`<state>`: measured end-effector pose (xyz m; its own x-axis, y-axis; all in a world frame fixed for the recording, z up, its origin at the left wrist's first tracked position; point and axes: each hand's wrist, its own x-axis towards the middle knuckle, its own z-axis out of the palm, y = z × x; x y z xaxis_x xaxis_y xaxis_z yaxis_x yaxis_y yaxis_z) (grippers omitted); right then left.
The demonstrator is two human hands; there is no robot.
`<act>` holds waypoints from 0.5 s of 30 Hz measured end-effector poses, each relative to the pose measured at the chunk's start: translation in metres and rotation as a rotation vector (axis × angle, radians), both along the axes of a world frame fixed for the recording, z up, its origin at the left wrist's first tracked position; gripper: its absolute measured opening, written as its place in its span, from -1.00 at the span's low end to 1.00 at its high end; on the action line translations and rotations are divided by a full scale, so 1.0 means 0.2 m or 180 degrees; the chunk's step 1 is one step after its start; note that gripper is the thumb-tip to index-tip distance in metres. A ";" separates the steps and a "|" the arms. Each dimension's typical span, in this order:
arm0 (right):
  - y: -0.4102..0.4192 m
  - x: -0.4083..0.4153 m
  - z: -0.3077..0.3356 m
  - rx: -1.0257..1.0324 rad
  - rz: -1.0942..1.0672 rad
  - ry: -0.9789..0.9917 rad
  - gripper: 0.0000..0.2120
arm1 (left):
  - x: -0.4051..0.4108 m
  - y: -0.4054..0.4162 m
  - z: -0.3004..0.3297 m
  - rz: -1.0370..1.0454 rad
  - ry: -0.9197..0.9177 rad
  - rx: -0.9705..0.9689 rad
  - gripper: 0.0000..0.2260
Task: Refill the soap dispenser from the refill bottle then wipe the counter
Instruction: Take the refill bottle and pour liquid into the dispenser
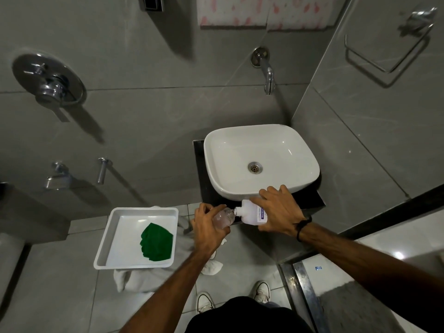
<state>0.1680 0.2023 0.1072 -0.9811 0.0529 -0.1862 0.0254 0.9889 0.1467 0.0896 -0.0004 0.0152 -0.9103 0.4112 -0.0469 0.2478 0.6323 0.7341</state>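
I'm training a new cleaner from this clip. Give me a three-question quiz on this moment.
1. True or false: the green cloth lies in the white tray.
2. Which hand holds the white refill bottle? A) left hand B) right hand
3. What does the other hand hold, neck to neck with the refill bottle?

Key: 1 true; 2 B; 3 the clear dispenser bottle.

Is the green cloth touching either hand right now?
Apart. The head view shows the cloth lying in the tray, with tray rim between it and the left hand.
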 end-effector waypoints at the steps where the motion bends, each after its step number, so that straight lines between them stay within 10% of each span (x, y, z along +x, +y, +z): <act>1: 0.00 0.00 0.00 0.0007 0.0005 0.0002 -0.41 | 0.00 0.00 0.00 -0.0003 -0.0006 0.0001 -0.41; 15: 0.03 0.00 0.01 0.0077 0.0033 -0.0028 -0.40 | 0.00 0.04 -0.02 -0.0026 0.0008 0.0055 -0.39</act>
<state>0.1686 0.2074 0.1098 -0.9799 0.0473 -0.1936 0.0138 0.9852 0.1709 0.0899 0.0071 0.0106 -0.9071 0.4193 -0.0375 0.2547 0.6175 0.7442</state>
